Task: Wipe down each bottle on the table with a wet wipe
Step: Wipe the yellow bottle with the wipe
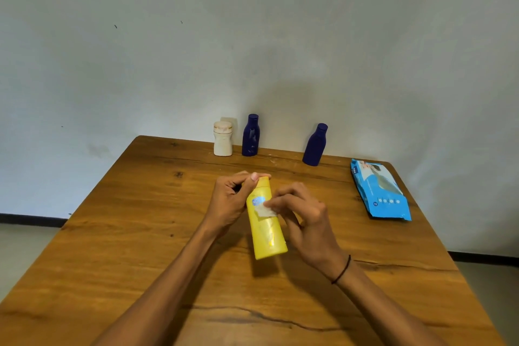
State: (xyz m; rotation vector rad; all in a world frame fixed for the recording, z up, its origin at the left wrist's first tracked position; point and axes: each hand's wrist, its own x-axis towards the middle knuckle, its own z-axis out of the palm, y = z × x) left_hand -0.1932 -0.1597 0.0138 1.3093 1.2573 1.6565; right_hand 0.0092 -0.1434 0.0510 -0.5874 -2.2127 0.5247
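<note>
A yellow bottle [268, 230] is held tilted above the middle of the wooden table [140, 233]. My left hand [233, 199] grips its top end, thumb near the cap. My right hand [303, 216] pinches a small white wet wipe [265, 211] and presses it against the bottle's front, just below its blue label. At the table's far edge stand a white bottle [222, 139] and two dark blue bottles, one beside it [250, 135] and one further right [315, 145].
A blue pack of wet wipes [379, 191] lies flat near the table's right edge. A plain wall rises right behind the far edge. Floor shows to the left and right of the table.
</note>
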